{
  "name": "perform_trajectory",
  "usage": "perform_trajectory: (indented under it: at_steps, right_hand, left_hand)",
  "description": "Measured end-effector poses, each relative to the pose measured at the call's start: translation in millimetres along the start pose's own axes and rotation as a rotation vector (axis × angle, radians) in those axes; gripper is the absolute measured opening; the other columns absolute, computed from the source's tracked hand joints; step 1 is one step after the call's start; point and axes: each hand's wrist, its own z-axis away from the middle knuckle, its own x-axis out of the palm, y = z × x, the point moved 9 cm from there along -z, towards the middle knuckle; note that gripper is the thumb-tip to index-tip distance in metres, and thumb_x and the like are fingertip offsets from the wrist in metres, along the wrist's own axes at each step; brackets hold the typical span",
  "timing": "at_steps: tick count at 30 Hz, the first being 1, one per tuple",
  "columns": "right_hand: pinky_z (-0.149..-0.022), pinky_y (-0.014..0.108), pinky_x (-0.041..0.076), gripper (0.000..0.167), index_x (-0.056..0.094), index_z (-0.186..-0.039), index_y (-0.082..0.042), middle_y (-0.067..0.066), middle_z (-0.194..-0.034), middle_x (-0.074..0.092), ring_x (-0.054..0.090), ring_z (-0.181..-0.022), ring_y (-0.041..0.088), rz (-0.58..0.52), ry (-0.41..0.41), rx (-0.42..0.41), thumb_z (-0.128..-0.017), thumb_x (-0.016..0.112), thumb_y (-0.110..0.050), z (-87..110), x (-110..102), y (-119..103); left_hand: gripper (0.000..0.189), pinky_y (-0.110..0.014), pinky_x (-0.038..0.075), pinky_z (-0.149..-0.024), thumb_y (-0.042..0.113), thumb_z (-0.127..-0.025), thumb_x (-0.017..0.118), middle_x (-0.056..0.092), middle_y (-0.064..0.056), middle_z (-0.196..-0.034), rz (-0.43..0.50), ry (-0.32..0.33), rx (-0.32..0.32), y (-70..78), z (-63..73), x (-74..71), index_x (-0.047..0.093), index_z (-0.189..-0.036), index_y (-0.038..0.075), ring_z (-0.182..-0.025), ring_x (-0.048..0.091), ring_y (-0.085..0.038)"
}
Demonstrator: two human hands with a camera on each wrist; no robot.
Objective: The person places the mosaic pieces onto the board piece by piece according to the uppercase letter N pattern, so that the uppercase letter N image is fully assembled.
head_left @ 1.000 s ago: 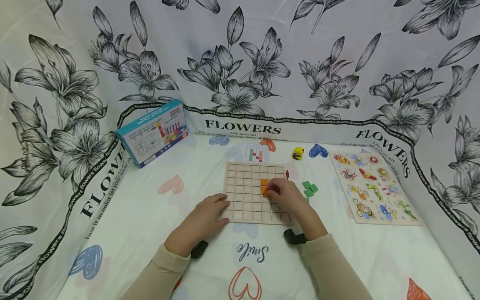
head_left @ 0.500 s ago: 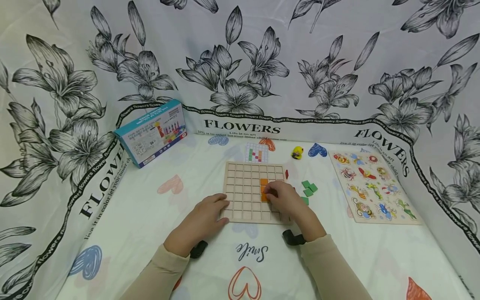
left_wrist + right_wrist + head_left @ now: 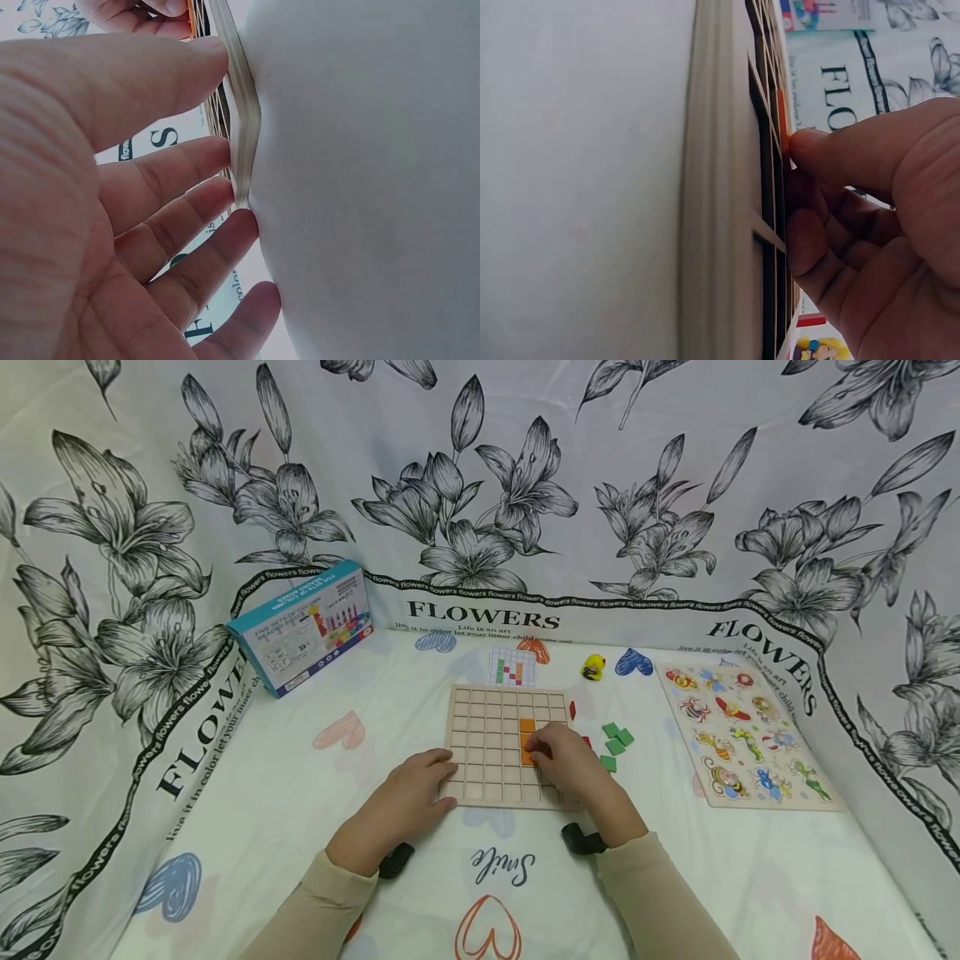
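Observation:
A square wooden grid board lies on the cloth, a column of orange square tiles set in its cells right of the middle. My left hand rests against the board's left edge; in the left wrist view its fingertips and thumb touch the side of the board, fingers spread. Over the board, my right hand has thumb and fingers curled together at the orange tiles and pinches at one of them. In the right wrist view the thumb touches an orange tile; its far end is hidden by the fingers.
Several green tiles and a red piece lie right of the board. A coloured pattern card and a yellow toy are behind it. An insect puzzle board lies right; a box stands back left.
The right hand has shifted slightly down and left at the orange tiles, so more of the lower orange tile shows. The left hand stays at the board's edge.

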Motion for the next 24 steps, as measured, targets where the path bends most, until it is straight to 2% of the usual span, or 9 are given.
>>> perform_trajectory:
  at_steps: [8,12,15,17,20,22,24]
  right_hand:
    - [-0.095,0.040,0.057,0.007,0.079,-0.105,-0.016,0.002,-0.111,0.069,0.060,-0.101,0.021,-0.002,0.004,-0.012,-0.104,0.075,-0.010,1.8,-6,0]
    - [-0.083,0.036,0.053,0.011,0.079,-0.113,-0.012,0.006,-0.110,0.069,0.058,-0.095,0.022,-0.033,0.045,-0.002,-0.106,0.071,-0.010,3.4,-29,13]
    - [-0.078,0.037,0.052,0.016,0.077,-0.121,-0.009,0.009,-0.113,0.069,0.057,-0.094,0.026,-0.038,0.099,0.053,-0.107,0.069,-0.011,7.5,-51,35]
    - [-0.082,0.040,0.055,0.020,0.076,-0.126,-0.009,0.011,-0.119,0.069,0.058,-0.098,0.028,-0.023,0.121,0.107,-0.108,0.068,-0.013,11.4,-63,52]
    - [-0.096,0.046,0.058,0.025,0.075,-0.132,-0.011,0.012,-0.128,0.069,0.059,-0.107,0.030,0.003,0.125,0.156,-0.108,0.069,-0.015,16.0,-70,73]
    - [-0.102,0.050,0.057,0.028,0.075,-0.134,-0.010,0.013,-0.131,0.070,0.059,-0.110,0.031,0.011,0.111,0.150,-0.107,0.069,-0.016,16.9,-69,80]
    - [-0.101,0.050,0.056,0.029,0.076,-0.135,-0.010,0.013,-0.130,0.071,0.059,-0.109,0.031,0.011,0.091,0.129,-0.107,0.071,-0.015,16.3,-65,82]
  left_hand:
    - [0.055,-0.055,0.047,-0.122,0.024,-0.098,0.084,0.055,-0.013,-0.162,0.001,0.001,-0.001,-0.7,0.6,0.6,0.067,-0.147,0.004,-0.151,0.052,-0.036]
    - [0.055,-0.055,0.047,-0.122,0.024,-0.098,0.084,0.055,-0.013,-0.162,0.005,-0.002,-0.005,-1.1,1.2,1.5,0.067,-0.147,0.004,-0.151,0.052,-0.037]
    - [0.055,-0.055,0.047,-0.123,0.023,-0.099,0.084,0.055,-0.012,-0.162,0.003,-0.001,-0.003,-0.5,1.3,1.6,0.067,-0.148,0.004,-0.151,0.052,-0.037]
    - [0.055,-0.055,0.047,-0.123,0.024,-0.099,0.083,0.055,-0.012,-0.162,-0.001,-0.002,-0.001,-0.1,1.2,1.8,0.067,-0.148,0.005,-0.151,0.052,-0.037]
    - [0.055,-0.055,0.047,-0.123,0.024,-0.099,0.083,0.055,-0.012,-0.162,-0.004,-0.005,0.001,0.4,1.1,1.7,0.067,-0.148,0.005,-0.151,0.052,-0.037]
    - [0.055,-0.055,0.047,-0.123,0.024,-0.099,0.083,0.055,-0.012,-0.163,-0.004,-0.008,0.000,0.4,1.2,1.7,0.067,-0.148,0.005,-0.151,0.052,-0.037]
    - [0.055,-0.055,0.047,-0.123,0.024,-0.099,0.083,0.055,-0.012,-0.163,-0.003,-0.008,-0.003,0.4,1.3,1.4,0.067,-0.148,0.005,-0.151,0.052,-0.037]
